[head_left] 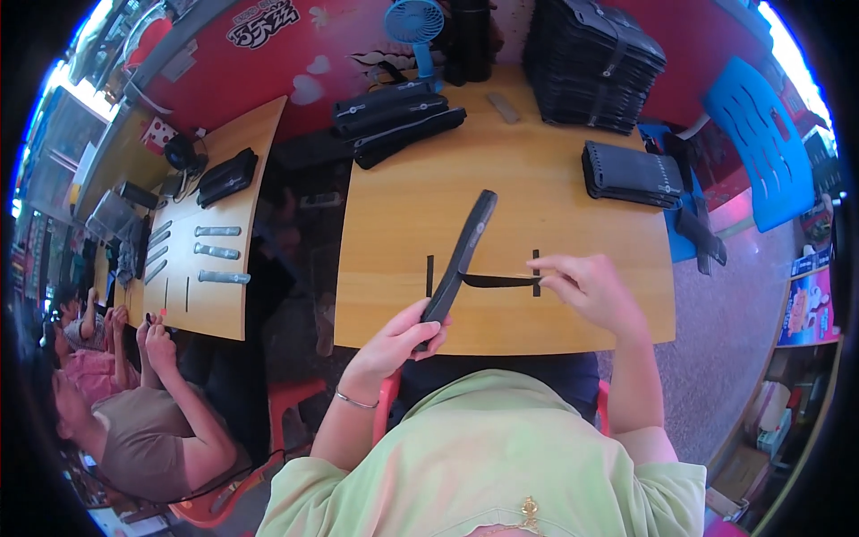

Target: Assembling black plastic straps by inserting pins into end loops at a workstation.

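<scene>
My left hand (398,342) grips the lower end of a long, narrow folded black case (467,242), which tilts up and away over the table. From the case's right side a thin black strap (497,281) stretches out to the right. My right hand (598,294) has its thumb and fingers at the strap's far end, pinched on it. Two short black strips lie upright on the tabletop: the left strip (429,273) is just beside the case, and the right strip (536,256) is partly behind the strap's end and my fingertips.
Folded black cases (398,121) lie at the wooden table's (394,215) back left. A tall black stack (591,67) and a smaller pile (631,174) stand right. Behind are a blue fan (414,22) and a blue chair (761,143). Co-workers sit left at another table (215,300).
</scene>
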The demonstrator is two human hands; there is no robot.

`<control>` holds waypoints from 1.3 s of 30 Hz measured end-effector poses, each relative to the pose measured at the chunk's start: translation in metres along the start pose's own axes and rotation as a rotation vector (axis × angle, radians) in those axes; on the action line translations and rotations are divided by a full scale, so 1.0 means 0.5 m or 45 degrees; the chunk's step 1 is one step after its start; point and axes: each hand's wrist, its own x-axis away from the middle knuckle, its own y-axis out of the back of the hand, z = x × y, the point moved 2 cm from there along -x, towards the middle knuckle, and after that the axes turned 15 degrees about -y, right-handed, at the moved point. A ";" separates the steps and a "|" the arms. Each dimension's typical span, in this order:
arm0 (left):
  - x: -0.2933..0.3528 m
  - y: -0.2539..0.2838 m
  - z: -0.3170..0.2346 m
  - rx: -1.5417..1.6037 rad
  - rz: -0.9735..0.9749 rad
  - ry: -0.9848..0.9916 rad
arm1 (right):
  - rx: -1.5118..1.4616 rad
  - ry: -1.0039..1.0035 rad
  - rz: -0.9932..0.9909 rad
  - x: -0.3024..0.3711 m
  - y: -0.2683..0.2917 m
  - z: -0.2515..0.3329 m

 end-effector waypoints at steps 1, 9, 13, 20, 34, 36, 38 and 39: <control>0.001 0.005 -0.002 0.002 -0.007 -0.004 | -0.055 0.050 0.025 0.003 0.002 -0.004; 0.002 0.051 -0.023 -0.036 -0.278 -0.141 | -0.273 -0.207 -0.013 0.043 0.042 -0.022; -0.039 -0.019 -0.007 -0.005 -0.166 -0.133 | -0.098 0.218 -0.159 0.039 -0.058 0.046; -0.068 -0.075 0.000 -0.077 -0.087 -0.120 | -0.366 0.353 -0.337 0.039 -0.133 0.054; 0.052 0.088 -0.020 -0.305 0.396 0.137 | -1.444 -0.352 -0.454 -0.055 0.005 -0.076; 0.065 0.103 -0.027 -0.293 0.443 0.127 | -1.418 -0.301 -0.554 -0.075 0.047 -0.073; 0.083 0.119 -0.035 -0.281 0.481 0.115 | -1.405 -0.214 -0.702 -0.094 0.079 -0.066; 0.089 0.129 -0.039 -0.275 0.487 0.139 | -1.403 -0.211 -0.699 -0.101 0.111 -0.070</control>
